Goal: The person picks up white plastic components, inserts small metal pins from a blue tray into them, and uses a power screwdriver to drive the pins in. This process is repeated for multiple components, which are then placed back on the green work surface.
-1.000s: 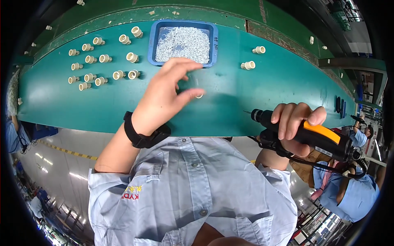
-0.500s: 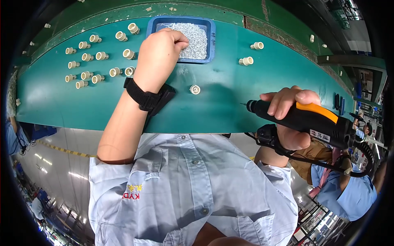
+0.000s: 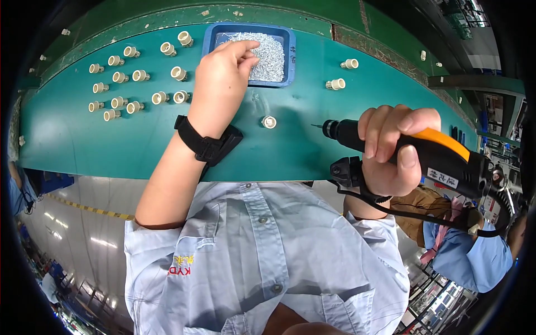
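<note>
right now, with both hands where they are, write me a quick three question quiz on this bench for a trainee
1. Multiple choice: which hand holds the black power tool? A left, B right, C neither

2. True or false: the tip of the tool touches the lone cream cup nearest to it.

3. Fill in the blank: the left hand is partly over a blue ____ of small silver pieces.

Key:
1. B, the right hand.
2. False; bare green bench shows between them.
3. tray.
</note>
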Motion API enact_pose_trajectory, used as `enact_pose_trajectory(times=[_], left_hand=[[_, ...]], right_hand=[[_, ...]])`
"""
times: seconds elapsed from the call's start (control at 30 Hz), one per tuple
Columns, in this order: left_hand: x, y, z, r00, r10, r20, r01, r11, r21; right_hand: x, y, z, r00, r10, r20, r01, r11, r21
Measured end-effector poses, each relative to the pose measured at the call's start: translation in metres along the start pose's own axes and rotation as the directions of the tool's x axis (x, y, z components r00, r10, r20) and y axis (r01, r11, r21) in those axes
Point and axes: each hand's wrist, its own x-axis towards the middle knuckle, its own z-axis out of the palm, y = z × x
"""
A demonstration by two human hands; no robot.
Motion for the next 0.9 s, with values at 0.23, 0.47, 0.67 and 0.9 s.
enact_pose_trajectory(times=[0.23, 0.47, 0.67, 0.9], left_hand=[[-0.051, 0.046, -0.023, 0.932, 0.017, 0.362, 0.062, 0.977, -0.206], [-0.067, 0.053, -0.029, 0.907, 0.139, 0.396, -0.052, 0.973, -0.223], [-0.073, 0.056, -0.034, 0.925, 0.106, 0.366, -0.064, 0.990, -0.126], [-0.071, 0.055, -0.027, 0.932, 0.167, 0.322, -0.128, 0.982, -0.138]], right_hand=[[-0.011, -0.011, 0.020, 0.989, -0.140, -0.047, 0.146, 0.968, 0.203], [-0.015, -0.016, 0.027, 0.977, -0.212, 0.024, 0.199, 0.946, 0.256], [-0.018, -0.010, 0.031, 0.983, -0.185, 0.018, 0.176, 0.957, 0.230], [-0.016, -0.007, 0.037, 0.985, -0.152, -0.086, 0.172, 0.936, 0.308]])
